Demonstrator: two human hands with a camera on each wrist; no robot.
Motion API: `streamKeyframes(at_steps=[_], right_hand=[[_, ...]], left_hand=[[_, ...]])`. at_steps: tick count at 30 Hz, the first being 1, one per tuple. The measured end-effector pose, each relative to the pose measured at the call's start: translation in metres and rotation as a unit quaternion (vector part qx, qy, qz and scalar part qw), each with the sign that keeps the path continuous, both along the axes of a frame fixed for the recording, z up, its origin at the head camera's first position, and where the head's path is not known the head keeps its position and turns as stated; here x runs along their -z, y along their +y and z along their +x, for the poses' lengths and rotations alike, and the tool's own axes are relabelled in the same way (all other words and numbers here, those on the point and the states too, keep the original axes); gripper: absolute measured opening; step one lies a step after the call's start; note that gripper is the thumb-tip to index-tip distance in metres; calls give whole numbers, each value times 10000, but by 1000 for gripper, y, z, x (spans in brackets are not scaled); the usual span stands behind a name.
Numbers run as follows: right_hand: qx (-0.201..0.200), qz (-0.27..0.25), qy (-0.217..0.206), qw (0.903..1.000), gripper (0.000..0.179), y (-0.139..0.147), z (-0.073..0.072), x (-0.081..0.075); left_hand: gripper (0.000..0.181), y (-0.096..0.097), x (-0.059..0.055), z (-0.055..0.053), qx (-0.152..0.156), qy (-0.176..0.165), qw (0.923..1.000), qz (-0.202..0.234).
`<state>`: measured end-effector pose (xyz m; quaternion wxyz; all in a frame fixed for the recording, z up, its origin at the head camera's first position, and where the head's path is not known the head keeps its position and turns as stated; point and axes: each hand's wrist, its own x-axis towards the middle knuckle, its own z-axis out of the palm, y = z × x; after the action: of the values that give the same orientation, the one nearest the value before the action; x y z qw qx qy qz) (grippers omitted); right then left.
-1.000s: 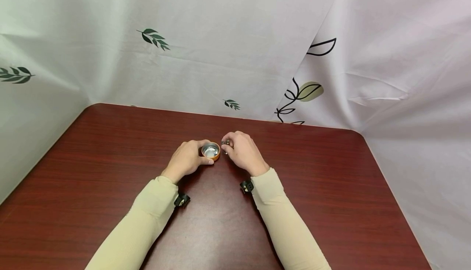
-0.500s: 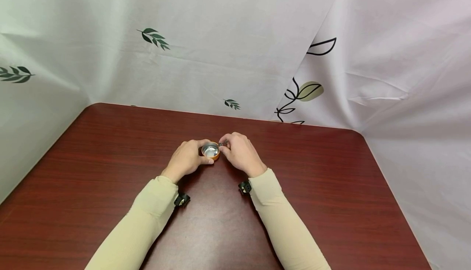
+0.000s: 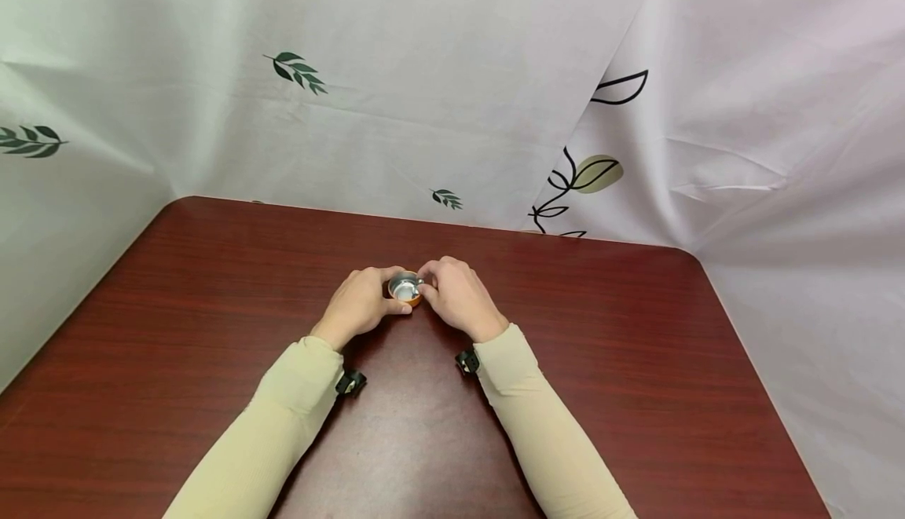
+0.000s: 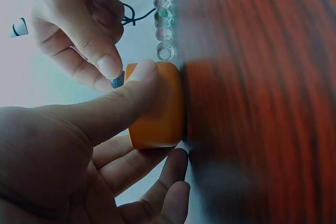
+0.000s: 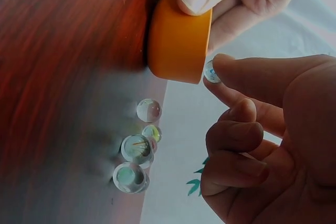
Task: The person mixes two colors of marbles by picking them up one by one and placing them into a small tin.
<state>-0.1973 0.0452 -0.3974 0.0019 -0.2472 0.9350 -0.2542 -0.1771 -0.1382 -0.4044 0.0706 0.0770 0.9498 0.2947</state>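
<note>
- Right hand (image 3: 458, 297): fingers pinch a smooth marble (image 5: 211, 72), which could slip.
- Left hand (image 3: 357, 303): fingers grip the orange cup (image 5: 178, 45); loosening could tip it.

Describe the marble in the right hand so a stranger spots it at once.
On the reddish-brown table, the left hand holds an orange cup. Close by it, the right hand pinches the clear marble. Unlike the loose marbles on the table, it is held between fingers.
</note>
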Motion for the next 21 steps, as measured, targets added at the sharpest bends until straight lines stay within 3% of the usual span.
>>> streamKeyframes(at_steps=[21], right_hand=[[-104, 77, -70, 9999, 15, -6, 2, 3]], left_hand=[[53, 0, 0, 0, 18, 61, 10000, 1]])
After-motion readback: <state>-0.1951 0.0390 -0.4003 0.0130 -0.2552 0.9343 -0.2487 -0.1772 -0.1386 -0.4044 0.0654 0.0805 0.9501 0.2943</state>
